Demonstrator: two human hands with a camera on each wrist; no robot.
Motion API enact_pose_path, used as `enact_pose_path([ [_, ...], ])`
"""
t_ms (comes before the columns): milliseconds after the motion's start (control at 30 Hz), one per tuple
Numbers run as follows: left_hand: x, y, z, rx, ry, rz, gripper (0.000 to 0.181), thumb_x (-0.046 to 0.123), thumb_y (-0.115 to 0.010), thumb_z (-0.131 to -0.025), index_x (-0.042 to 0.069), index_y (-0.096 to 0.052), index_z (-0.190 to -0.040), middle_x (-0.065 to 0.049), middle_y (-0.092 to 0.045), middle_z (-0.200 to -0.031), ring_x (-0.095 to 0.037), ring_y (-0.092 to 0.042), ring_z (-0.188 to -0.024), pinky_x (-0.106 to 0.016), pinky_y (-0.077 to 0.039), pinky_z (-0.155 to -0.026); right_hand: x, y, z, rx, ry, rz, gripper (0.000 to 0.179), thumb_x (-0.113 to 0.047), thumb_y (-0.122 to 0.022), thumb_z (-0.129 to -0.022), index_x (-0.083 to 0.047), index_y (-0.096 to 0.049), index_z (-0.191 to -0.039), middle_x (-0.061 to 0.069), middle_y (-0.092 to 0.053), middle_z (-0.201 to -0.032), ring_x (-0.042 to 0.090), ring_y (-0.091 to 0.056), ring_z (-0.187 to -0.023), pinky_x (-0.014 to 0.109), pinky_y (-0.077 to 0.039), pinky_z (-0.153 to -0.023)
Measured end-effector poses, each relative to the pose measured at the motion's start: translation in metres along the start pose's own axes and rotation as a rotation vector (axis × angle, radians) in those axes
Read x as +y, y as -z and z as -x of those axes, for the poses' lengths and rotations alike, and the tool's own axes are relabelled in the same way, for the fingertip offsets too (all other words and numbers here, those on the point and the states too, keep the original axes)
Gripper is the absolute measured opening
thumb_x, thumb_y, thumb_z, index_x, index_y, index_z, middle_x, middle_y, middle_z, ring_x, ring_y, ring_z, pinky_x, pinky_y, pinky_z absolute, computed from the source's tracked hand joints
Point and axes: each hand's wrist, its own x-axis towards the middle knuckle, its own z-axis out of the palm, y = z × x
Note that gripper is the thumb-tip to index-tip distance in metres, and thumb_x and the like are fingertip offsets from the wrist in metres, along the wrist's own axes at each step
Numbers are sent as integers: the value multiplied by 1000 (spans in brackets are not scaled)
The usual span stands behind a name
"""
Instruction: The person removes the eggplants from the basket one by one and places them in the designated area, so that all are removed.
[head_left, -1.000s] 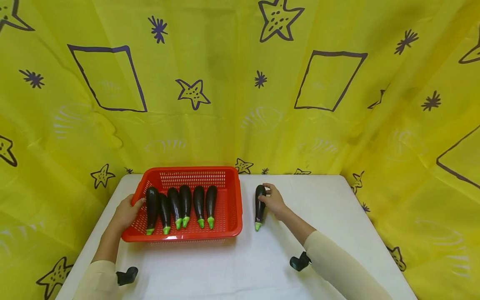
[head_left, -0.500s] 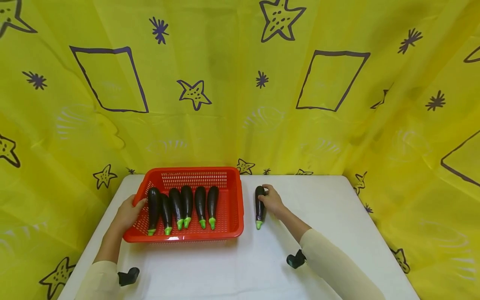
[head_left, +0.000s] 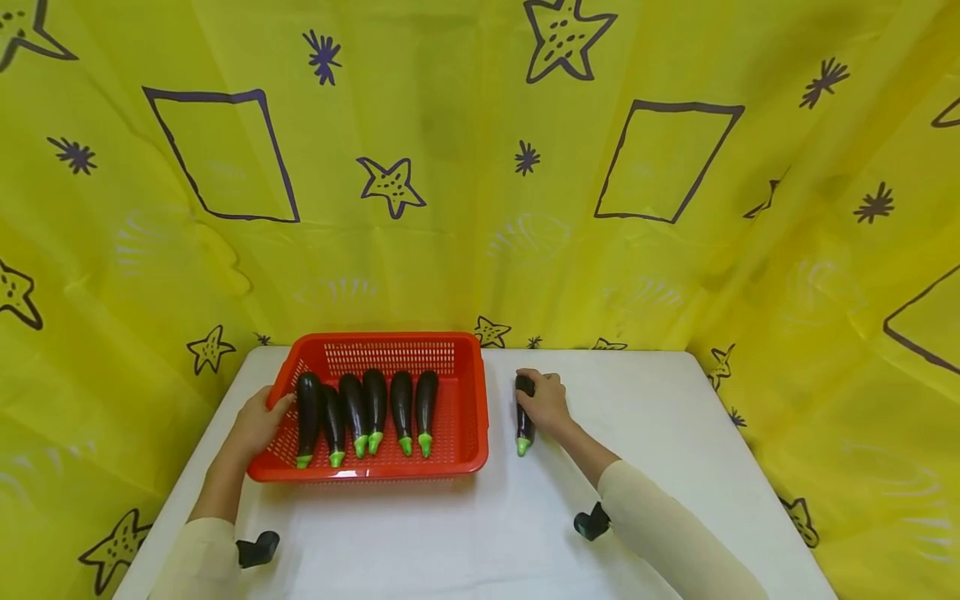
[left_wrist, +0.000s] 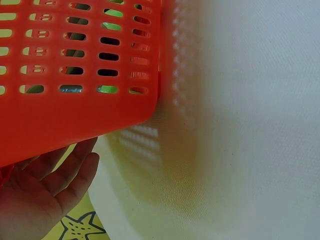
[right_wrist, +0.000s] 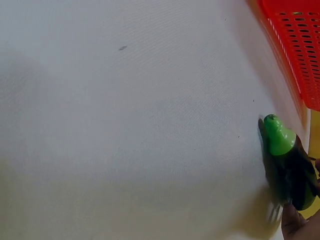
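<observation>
At the left of the head view my left hand grips the left rim of a red plastic basket, thumb on the inside. In the left wrist view its fingers curl up under the basket's edge. Several dark eggplants with green stem ends lie side by side in the basket, stems toward me. Right of it, one more eggplant lies on the white table, stem also toward me. My right hand holds this one near its rounded far end, covering part of it; its green cap shows in the right wrist view.
The white table ends at the back against a yellow curtain printed with stars. More curtain runs along both sides. A dark device sits at each wrist, such as the right one.
My right hand's fingers have shifted over the far end of the lone eggplant, which has turned slightly. My left hand and the basket stay in place.
</observation>
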Motion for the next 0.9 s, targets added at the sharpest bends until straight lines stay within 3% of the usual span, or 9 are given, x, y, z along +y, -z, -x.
enact_pose_path([
  [133,1,1,0,-6,1,-2,48,27,-40,-114,-16,-43,-133,-29,-58,-105,-33,-59,-90,-36,-54,-70,-1,0,0,-22,1,-40,51,-15,-73,-94,-6,-59,-143,33,-46,-130,47,-53,-114,58,-48,-96],
  [333,3,2,2,-9,9,1,48,27,-41,-114,-17,-42,-133,-29,-57,-105,-34,-59,-91,-36,-54,-71,-1,-1,-1,-40,44,-63,53,-13,-70,-97,-3,-54,-146,35,-46,-131,46,-56,-113,58,-48,-97],
  [633,3,2,1,-6,2,-6,46,26,-41,-114,-16,-43,-131,-28,-58,-103,-33,-59,-88,-36,-54,-70,-3,1,1,-29,-5,-52,65,-18,-68,-97,-2,-41,-155,37,-45,-135,47,-57,-115,58,-45,-102],
  [900,1,1,1,-5,1,-12,47,27,-41,-114,-16,-43,-131,-28,-58,-103,-34,-59,-89,-37,-54,-71,-7,2,4,-41,-13,-51,67,-18,-69,-97,0,-41,-154,39,-44,-137,50,-55,-119,60,-45,-103],
])
